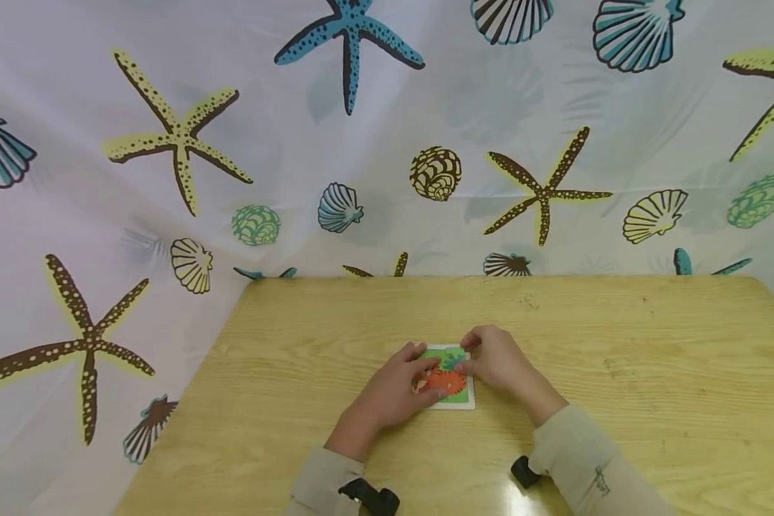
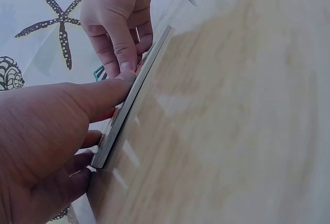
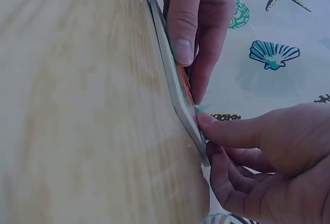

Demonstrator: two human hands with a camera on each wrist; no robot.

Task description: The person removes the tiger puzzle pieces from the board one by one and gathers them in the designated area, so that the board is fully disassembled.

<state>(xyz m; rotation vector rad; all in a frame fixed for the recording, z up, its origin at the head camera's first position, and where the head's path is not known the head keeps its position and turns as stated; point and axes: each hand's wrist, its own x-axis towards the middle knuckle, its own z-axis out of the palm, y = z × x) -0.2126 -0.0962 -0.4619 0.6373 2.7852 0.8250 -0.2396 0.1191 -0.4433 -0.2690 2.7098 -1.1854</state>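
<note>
A small square picture puzzle [image 1: 453, 405] with a white border lies on the table; it shows an orange striped animal on green. My left hand [image 1: 396, 383] rests over its left side, thumb and forefinger stretched across the picture, other fingers at the left edge. At the upper right corner my right hand [image 1: 495, 358] pinches the puzzle's edge between thumb and fingers. From the right wrist view, the puzzle [image 3: 172, 74] shows edge-on as two thin layers, the right thumb [image 3: 221, 131] on its near corner. The left thumb [image 2: 111, 95] lies along the top in the left wrist view.
The puzzle lies on a pale wooden table [image 1: 651, 387]. Behind and to the left hangs a white cloth [image 1: 387, 236] printed with starfish and shells. Black wrist-worn mounts [image 1: 369, 496] sit at both sleeve cuffs.
</note>
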